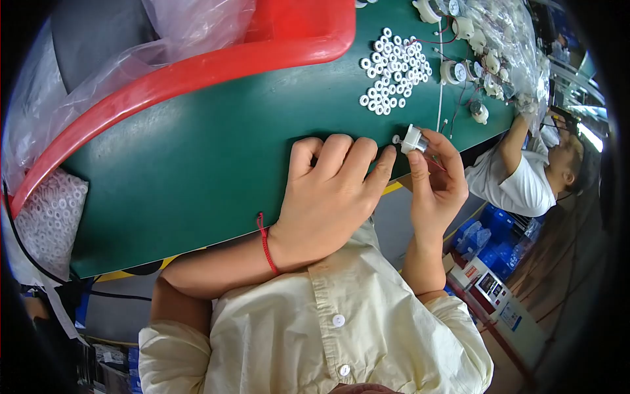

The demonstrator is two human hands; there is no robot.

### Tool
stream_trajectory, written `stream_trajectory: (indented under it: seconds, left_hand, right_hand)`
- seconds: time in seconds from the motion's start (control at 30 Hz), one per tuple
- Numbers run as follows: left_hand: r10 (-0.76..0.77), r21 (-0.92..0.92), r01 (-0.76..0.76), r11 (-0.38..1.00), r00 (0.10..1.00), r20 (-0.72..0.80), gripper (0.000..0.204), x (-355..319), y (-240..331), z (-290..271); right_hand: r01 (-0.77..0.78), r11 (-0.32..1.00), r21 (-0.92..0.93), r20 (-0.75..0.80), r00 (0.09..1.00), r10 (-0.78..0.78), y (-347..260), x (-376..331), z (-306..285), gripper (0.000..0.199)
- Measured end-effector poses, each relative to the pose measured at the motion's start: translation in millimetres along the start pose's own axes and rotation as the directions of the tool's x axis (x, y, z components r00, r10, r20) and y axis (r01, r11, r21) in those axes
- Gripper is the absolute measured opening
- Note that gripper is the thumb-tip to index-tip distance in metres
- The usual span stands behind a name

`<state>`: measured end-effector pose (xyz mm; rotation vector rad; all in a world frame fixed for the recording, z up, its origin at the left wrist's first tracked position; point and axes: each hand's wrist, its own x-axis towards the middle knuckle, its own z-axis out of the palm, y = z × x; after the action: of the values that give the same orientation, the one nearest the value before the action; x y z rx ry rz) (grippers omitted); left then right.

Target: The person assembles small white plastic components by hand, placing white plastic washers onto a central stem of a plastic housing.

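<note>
My right hand pinches a small motor with a white cap and a silver body, its thin red wire trailing by the palm. At the cap's left side sits a small white gear, against the index fingertip of my left hand. The left fingers are bent and drawn together, and the thumb is hidden beneath them. A red cord bracelet circles the left wrist. Beyond both hands, many white gears lie loose on the green table.
A red bin with clear plastic film spans the far left. Below it rests a bag of white gears. Wired motors and plastic bags crowd the far right. Another person sits at the right, near blue crates.
</note>
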<state>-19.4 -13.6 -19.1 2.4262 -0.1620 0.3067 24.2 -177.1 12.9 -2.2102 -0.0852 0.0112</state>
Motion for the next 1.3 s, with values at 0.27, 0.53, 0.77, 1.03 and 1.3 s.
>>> stream_trajectory:
  seconds: [0.27, 0.53, 0.77, 1.03, 1.3]
  left_hand:
    - [-0.002, 0.01, 0.002, 1.0, 1.0, 0.013, 0.03, 1, 0, -1]
    - [-0.005, -0.007, 0.005, 1.0, 1.0, 0.01, 0.03, 1, 0, 0]
    - [0.005, -0.024, -0.004, 1.0, 1.0, 0.024, 0.032, 1, -1, -2]
    - [-0.002, -0.032, 0.003, 0.999, 1.0, 0.017, 0.033, 1, 0, -1]
    - [0.003, -0.042, -0.003, 0.999, 1.0, 0.009, 0.032, 0, -1, -1]
  right_hand:
    - [0.059, 0.988, -0.145, 0.017, 0.998, -0.057, -6, 3, -1, 0.032]
    - [-0.065, 0.996, -0.06, 0.015, 0.998, 0.065, -9, 6, 0, 0.029]
    - [-0.054, 0.997, -0.059, 0.034, 0.998, 0.056, -11, 7, -2, 0.027]
    - [0.033, 0.983, -0.182, 0.043, 0.999, -0.025, -11, 7, -3, 0.029]
    - [0.105, 0.912, -0.396, 0.041, 0.995, -0.096, -19, 7, 0, 0.03]
